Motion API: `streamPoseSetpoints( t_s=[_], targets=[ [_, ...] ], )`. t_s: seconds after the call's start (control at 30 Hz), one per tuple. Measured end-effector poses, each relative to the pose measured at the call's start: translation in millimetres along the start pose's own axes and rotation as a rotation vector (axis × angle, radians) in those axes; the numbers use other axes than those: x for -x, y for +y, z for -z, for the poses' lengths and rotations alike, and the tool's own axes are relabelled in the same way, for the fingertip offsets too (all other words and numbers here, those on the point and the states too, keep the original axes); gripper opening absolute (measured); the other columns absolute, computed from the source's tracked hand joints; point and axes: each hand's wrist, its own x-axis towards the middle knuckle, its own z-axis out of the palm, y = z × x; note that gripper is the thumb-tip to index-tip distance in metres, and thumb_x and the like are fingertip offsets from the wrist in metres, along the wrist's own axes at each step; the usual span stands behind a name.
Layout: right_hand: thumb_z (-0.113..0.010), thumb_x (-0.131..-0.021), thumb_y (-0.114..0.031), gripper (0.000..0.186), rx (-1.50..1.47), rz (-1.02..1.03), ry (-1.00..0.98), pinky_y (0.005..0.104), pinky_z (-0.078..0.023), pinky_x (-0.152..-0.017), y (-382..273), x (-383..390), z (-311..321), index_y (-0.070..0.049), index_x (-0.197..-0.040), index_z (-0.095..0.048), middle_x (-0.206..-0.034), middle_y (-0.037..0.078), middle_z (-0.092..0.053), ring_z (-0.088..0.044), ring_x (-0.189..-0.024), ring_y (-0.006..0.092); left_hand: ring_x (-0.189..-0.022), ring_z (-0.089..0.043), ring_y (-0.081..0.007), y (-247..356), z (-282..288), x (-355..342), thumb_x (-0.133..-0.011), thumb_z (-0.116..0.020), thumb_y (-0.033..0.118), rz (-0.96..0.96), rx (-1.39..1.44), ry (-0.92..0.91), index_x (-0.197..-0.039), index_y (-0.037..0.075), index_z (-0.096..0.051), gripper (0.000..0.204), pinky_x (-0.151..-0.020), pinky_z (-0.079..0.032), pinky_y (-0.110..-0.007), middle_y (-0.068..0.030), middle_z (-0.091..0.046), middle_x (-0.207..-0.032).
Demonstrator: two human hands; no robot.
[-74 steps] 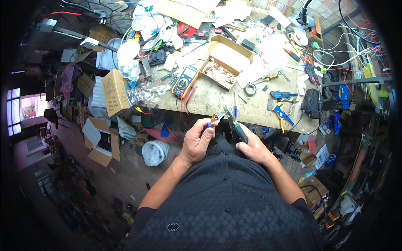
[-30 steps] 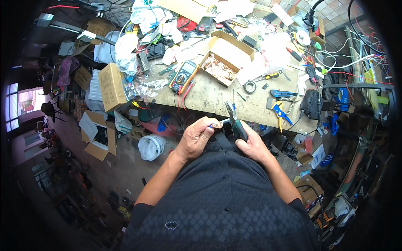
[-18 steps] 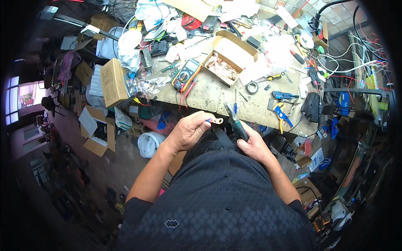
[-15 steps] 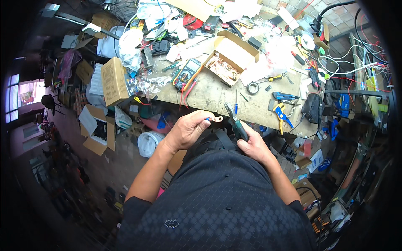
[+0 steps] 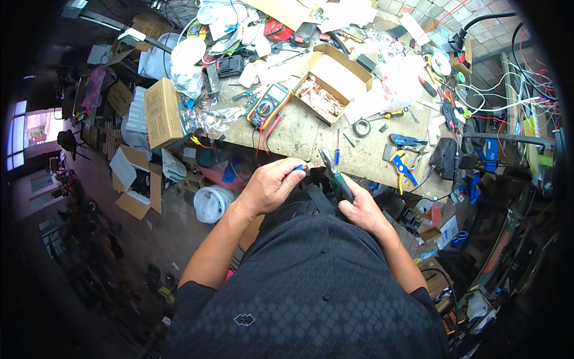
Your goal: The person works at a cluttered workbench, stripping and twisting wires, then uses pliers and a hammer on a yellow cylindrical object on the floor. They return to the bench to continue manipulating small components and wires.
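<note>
Left hand: we see the left hand (image 5: 272,188) with thumb and fingers pinched narrow on a copper lug (image 5: 313,165), a small blue piece (image 5: 299,169) showing beside the fingertips.
Copper lug: it is in front of the desk's near edge, between the left fingertips and the pliers; half a second ago we saw its flat end and hole facing us, and now it is turned so that the hole hardly shows.
Right hand: we find the right hand (image 5: 361,207) with its fingers wrapped round the handles of green-and-black pliers (image 5: 336,175), much the same grip as in every earlier frame.
Pliers: the nose points up toward the desk (image 5: 293,139); the lug is small and blurred here, so we cannot tell whether the two touch.
Left forearm: compared with the first frame, we see it swung farther out to our left.
Between the hands: one second ago a pale, thin length reached from the left fingers to the pliers; now we see just the lug end there.
Desk: the multimeter (image 5: 270,107), the open carton (image 5: 342,70) of copper pieces, the tape roll (image 5: 361,127), the blue knife (image 5: 408,140) and the yellow-and-blue stripper (image 5: 400,166) keep their places relative to one another.
Floor: the white bucket (image 5: 211,204) stands to our left, unchanged.
</note>
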Motion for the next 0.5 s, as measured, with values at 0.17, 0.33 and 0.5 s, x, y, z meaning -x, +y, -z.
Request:
streamPoseSetpoints(
  t_s=[0.17, 0.33, 0.5],
  targets=[
    [-0.051, -0.083, -0.001, 0.071, 0.001, -0.009, -0.003, 0.0349, -0.043, -0.112, -1.8, 0.0, 0.9, -0.006, -0.153, -0.048, -0.139, 0.019, -0.064, -0.060, -0.131, 0.0247, -0.087, -0.070, -0.0357, -7.7, -9.2, -1.9, -0.103, -0.063, 0.016, 0.020, -0.017, 0.089, -0.115, -0.001, -0.067, 0.021, -0.079, -0.055, -0.038, -0.0188, -0.072, -0.098],
    [-0.052, -0.083, -0.001, 0.074, -0.003, 0.062, -0.003, 0.0328, -0.044, -0.110, 18.2, 1.1, -1.8, -0.004, -0.157, -0.043, -0.137, 0.018, -0.064, -0.061, -0.127, 0.0221, -0.082, -0.069, -0.0375, -13.6, -20.6, -7.1, -0.103, -0.063, 0.018, 0.114, 0.040, 0.133, -0.113, -0.001, -0.066, 0.022, -0.075, -0.054, -0.039, -0.0203, -0.071, -0.092],
    [-0.052, -0.083, 0.000, 0.078, -0.011, -0.002, -0.063, 0.0276, -0.046, -0.102, 15.0, 2.1, -1.1, -0.002, -0.160, -0.037, -0.130, 0.017, -0.065, -0.059, -0.115, 0.0153, -0.088, -0.069, -0.0205, -11.6, -29.2, -11.8, -0.106, -0.059, 0.017, 0.209, 0.060, 0.073, -0.115, -0.003, -0.068, 0.024, -0.082, -0.054, -0.032, -0.0160, -0.073, -0.096]
  ],
)
